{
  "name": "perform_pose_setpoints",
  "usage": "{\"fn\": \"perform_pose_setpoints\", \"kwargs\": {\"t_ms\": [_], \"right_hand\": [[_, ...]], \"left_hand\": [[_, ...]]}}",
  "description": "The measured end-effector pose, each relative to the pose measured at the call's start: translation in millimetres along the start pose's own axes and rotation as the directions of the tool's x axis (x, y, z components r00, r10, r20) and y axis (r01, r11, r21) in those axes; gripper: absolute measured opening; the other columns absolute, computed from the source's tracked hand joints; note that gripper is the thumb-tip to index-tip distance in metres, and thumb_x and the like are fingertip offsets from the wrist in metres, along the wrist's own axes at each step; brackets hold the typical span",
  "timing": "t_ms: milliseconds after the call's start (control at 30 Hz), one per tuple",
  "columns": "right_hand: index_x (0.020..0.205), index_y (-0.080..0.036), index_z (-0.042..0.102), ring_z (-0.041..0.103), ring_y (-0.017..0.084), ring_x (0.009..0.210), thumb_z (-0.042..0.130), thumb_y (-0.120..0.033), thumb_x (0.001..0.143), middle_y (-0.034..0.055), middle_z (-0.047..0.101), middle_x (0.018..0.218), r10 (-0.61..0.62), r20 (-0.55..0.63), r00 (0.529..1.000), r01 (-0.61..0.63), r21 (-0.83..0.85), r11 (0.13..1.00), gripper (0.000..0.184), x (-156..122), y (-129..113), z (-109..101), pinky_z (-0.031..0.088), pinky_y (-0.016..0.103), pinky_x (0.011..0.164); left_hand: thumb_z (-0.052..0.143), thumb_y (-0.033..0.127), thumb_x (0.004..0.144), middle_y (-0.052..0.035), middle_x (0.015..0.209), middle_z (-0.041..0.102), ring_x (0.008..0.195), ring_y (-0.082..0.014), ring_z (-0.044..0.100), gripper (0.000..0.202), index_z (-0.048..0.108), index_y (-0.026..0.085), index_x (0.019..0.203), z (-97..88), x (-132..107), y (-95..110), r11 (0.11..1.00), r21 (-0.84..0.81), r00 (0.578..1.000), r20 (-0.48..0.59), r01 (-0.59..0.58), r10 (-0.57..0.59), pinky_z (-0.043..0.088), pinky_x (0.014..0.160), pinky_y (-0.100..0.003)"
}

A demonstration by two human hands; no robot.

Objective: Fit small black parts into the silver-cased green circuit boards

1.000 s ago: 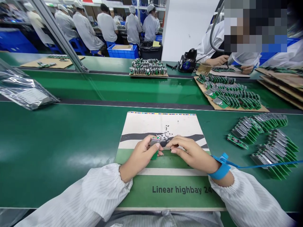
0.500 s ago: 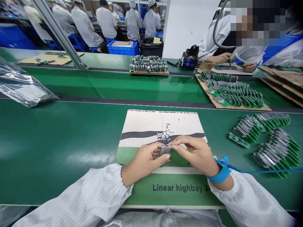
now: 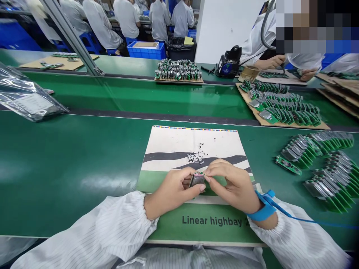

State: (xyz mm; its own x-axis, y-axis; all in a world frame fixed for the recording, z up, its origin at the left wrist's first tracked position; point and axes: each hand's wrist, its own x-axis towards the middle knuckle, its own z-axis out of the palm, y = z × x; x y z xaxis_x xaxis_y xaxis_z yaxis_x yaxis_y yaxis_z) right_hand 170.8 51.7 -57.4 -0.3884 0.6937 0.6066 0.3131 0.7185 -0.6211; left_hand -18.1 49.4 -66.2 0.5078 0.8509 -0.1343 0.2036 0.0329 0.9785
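Note:
My left hand [image 3: 171,190] is closed round a small green circuit board [image 3: 196,179] with a metal shield, held just above a printed card sheet [image 3: 174,142] on the green bench. My right hand [image 3: 234,185] pinches something tiny at the board's top right corner; I cannot make out what. A blue wrist strap [image 3: 262,209] with a cord sits on my right wrist. A little heap of small black parts [image 3: 198,155] lies on the sheet just beyond my fingers.
Rows of green boards [image 3: 322,164] lie at my right. A cardboard tray of boards [image 3: 280,106] and another batch [image 3: 178,71] sit across the conveyor [image 3: 126,99]. Shiny bags [image 3: 25,99] lie far left. A person solders at the back right; others sit behind.
Both hands have drawn back from the heap of black parts towards me. The board has tilted up in my left hand and my right fingertips have come onto its corner.

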Motion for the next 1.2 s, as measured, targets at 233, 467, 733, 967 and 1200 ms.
{"fn": "perform_pose_setpoints", "kwargs": {"t_ms": [233, 467, 733, 967, 1200], "right_hand": [[0.092, -0.021, 0.061, 0.064, 0.017, 0.075, 0.059, -0.002, 0.082, 0.0042, 0.069, 0.079, -0.1, -0.083, 0.992, 0.096, -0.052, 0.994, 0.022, 1.3, -2.9, 1.0, 0.057, 0.031, 0.065], [0.093, -0.023, 0.06, 0.063, 0.016, 0.073, 0.057, -0.004, 0.084, 0.0032, 0.07, 0.078, -0.117, -0.039, 0.992, 0.112, -0.103, 0.988, 0.021, 0.7, -2.7, 1.3, 0.056, 0.032, 0.063], [0.101, -0.023, 0.059, 0.062, 0.018, 0.074, 0.059, -0.003, 0.083, 0.0046, 0.07, 0.08, -0.171, -0.016, 0.985, 0.168, -0.111, 0.98, 0.026, -2.3, 0.7, 1.7, 0.055, 0.034, 0.065], [0.099, -0.021, 0.059, 0.061, 0.019, 0.075, 0.059, -0.004, 0.083, 0.0053, 0.07, 0.08, -0.221, -0.003, 0.975, 0.218, -0.15, 0.964, 0.024, -3.9, 2.1, 4.4, 0.054, 0.035, 0.064], [0.103, -0.023, 0.059, 0.062, 0.018, 0.074, 0.057, -0.004, 0.085, 0.004, 0.069, 0.079, -0.151, -0.062, 0.987, 0.143, -0.114, 0.983, 0.026, -4.8, -1.3, 8.0, 0.055, 0.034, 0.064]], "left_hand": [[0.063, 0.034, 0.081, 0.003, 0.062, 0.052, 0.051, -0.009, 0.043, 0.018, 0.06, 0.016, 0.082, -0.1, 0.4, 2.1, 0.999, 0.011, 1.0, 0.003, -0.03, 0.03, 0.032, 0.047, -0.021], [0.063, 0.032, 0.081, 0.0051, 0.061, 0.048, 0.05, -0.008, 0.039, 0.015, 0.057, 0.017, 0.081, 0.7, 0.2, 1.0, 0.999, -0.016, 0.999, 0.002, -0.036, 0.036, 0.031, 0.046, -0.02], [0.062, 0.032, 0.081, 0.0045, 0.061, 0.047, 0.052, -0.0086, 0.04, 0.016, 0.057, 0.017, 0.081, 2.0, 0.5, 0.7, 0.999, -0.017, 0.999, -0.009, -0.044, 0.044, 0.032, 0.046, -0.021], [0.062, 0.031, 0.082, 0.0044, 0.061, 0.049, 0.052, -0.0089, 0.039, 0.014, 0.059, 0.017, 0.082, 1.6, 0.9, 0.5, 0.997, 0.039, 0.998, -0.009, -0.063, 0.063, 0.031, 0.048, -0.021], [0.06, 0.028, 0.081, 0.0049, 0.06, 0.048, 0.052, -0.0094, 0.039, 0.012, 0.056, 0.018, 0.077, 3.0, -1.7, 3.6, 0.975, 0.208, 0.993, -0.068, -0.077, 0.093, 0.029, 0.047, -0.021]]}}
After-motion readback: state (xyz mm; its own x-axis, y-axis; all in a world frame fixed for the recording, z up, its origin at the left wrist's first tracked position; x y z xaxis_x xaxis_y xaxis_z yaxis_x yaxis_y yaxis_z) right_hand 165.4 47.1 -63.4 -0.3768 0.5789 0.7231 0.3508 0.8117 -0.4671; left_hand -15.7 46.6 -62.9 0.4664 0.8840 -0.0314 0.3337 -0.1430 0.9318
